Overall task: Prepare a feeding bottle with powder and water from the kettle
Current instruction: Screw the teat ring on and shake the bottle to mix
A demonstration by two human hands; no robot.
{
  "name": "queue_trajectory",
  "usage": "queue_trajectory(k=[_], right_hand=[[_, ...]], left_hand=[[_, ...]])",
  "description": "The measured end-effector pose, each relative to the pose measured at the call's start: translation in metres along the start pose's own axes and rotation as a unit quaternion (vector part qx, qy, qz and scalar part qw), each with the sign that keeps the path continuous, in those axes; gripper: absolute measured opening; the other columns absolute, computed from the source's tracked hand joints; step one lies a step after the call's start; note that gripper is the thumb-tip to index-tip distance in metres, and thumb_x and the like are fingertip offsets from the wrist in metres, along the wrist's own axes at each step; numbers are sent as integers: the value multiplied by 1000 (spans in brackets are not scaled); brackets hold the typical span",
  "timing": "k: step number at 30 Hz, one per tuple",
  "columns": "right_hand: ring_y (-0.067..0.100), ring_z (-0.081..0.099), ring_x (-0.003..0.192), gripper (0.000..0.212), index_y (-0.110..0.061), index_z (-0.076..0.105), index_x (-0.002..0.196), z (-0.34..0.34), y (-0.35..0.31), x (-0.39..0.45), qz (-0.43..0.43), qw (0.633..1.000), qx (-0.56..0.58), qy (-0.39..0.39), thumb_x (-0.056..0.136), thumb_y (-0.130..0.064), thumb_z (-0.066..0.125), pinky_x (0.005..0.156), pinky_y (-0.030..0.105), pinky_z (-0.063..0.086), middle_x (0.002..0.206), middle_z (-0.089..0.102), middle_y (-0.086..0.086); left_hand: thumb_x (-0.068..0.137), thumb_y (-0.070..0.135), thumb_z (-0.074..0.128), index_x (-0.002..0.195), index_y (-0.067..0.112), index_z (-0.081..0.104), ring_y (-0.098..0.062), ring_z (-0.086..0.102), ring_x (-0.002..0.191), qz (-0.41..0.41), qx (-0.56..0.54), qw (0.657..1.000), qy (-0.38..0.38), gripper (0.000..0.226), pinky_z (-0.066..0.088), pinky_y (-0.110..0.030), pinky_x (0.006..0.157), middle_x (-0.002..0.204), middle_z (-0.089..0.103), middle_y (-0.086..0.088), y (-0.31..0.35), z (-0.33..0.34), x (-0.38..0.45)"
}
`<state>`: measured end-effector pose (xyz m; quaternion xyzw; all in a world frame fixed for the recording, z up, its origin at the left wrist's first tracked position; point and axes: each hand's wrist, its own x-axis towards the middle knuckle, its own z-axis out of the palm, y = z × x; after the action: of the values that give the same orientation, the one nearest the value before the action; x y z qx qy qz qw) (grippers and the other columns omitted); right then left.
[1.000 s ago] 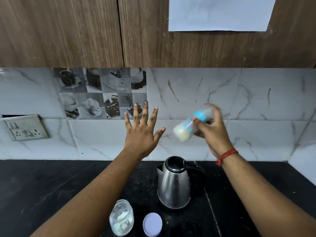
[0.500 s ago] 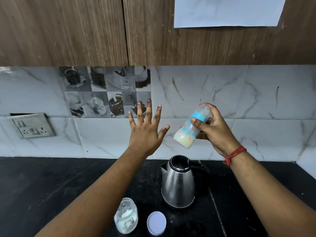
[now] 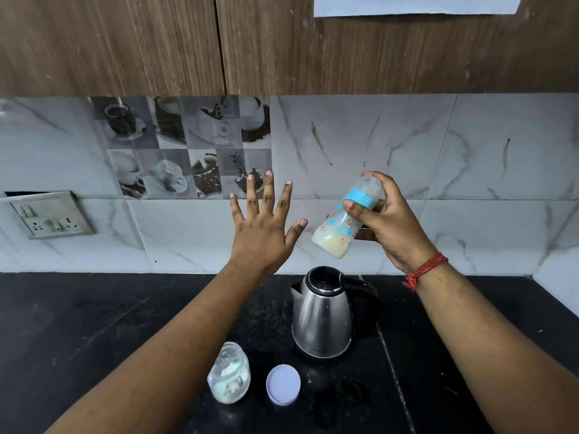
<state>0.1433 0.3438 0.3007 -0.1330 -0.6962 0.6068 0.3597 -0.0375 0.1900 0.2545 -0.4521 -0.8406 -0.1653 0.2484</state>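
Head view puts the feeding bottle (image 3: 344, 223) up in the air above the kettle (image 3: 322, 314), tilted with its blue collar and capped top uppermost and pale milky liquid pooled at its low end. Your right hand (image 3: 388, 227) grips it around the collar, fingers and thumb curled on. Your left hand (image 3: 263, 230) hangs beside it, also above the kettle, fingers spread flat and holding nothing. Below, on the black tabletop in front of the kettle, stand the open powder jar (image 3: 229, 372) and its loose lid (image 3: 283, 384). If you shake hard with that narrow hold the bottle could slip and drop onto the kettle (its lid looks shut); a loose collar would leak onto the jar's powder.
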Motion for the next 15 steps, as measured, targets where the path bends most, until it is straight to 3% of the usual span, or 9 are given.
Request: queue_trajectory(k=[9,15], right_hand=[[28,71,101,67,-42,53,128,-10,32,-28,55,998,-12,4,70,-37,87,69,37,61,113,65,13],[23,70,106,82,-52,45,132,-18,80,-66,95,993,-63,18,62,-50,89,81,42,64,118,63,6]], left_hand=[[97,72,-3,161,32,-18,-37,-23,157,-3,-36,997,-64,76,-4,-68,124,172,-22,-8,17,28,-48],[98,72,2,164,31,-12,-36,-26,156,-7,-63,991,-120,79,-5,-67,124,172,-23,-8,33,60,-98]])
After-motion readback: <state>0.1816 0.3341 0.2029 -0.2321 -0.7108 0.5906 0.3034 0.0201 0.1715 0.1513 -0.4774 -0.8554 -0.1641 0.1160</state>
